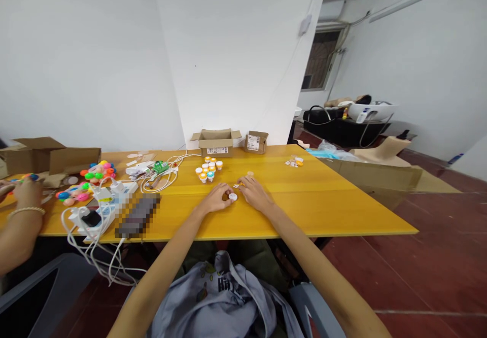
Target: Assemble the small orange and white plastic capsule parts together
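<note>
My left hand rests on the yellow table, its thumb and fingers closed on a small round white-topped piece, like a jar lid. Just to its right, my right hand has its fingertips pressed down around something small and partly hidden, with a bit of orange showing. A little white piece with dark spots lies between the two hands, by the right fingertips. Beyond the right hand is a pale, see-through disc. Several small jars with white, orange and blue lids stand grouped behind my left hand.
An open cardboard box and a smaller box stand against the wall. Small loose parts lie at the back right. A power strip with cables, colourful balls and a co-worker's hand are at left.
</note>
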Demonstrator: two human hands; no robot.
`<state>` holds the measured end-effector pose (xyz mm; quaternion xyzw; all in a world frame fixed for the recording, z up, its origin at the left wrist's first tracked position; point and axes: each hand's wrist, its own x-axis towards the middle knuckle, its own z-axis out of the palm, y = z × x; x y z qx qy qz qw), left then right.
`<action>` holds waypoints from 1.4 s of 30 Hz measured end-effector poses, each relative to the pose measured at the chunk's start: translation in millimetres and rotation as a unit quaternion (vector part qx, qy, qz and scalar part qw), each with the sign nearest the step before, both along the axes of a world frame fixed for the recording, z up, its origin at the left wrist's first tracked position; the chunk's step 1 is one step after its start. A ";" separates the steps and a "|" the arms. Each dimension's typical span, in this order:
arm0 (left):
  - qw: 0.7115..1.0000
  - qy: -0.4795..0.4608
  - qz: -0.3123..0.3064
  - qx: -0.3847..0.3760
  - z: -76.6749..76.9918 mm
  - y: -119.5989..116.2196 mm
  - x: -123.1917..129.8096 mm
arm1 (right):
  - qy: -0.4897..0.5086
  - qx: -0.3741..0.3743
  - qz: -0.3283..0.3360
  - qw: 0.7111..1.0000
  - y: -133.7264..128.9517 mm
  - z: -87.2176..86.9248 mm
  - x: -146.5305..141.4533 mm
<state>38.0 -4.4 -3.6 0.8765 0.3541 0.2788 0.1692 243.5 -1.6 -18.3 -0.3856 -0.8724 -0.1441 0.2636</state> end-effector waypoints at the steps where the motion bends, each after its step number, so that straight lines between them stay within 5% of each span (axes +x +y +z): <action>1: 1.000 0.000 0.000 0.000 0.4 -0.3 0.1 | -0.017 0.005 -0.005 1.000 -0.1 0.8 -0.5; 8: 1.000 -0.003 0.001 0.003 3.4 -1.8 1.0 | -0.083 0.041 -0.025 0.995 -0.7 2.8 -4.0; 32: 1.000 -0.008 -0.004 0.003 1.9 -1.3 0.9 | -0.062 0.052 -0.024 0.996 -0.4 0.4 -2.8; 42: 1.000 -0.005 -0.002 0.009 -1.5 2.2 0.2 | 0.044 0.024 0.088 0.995 -16.0 9.4 -7.6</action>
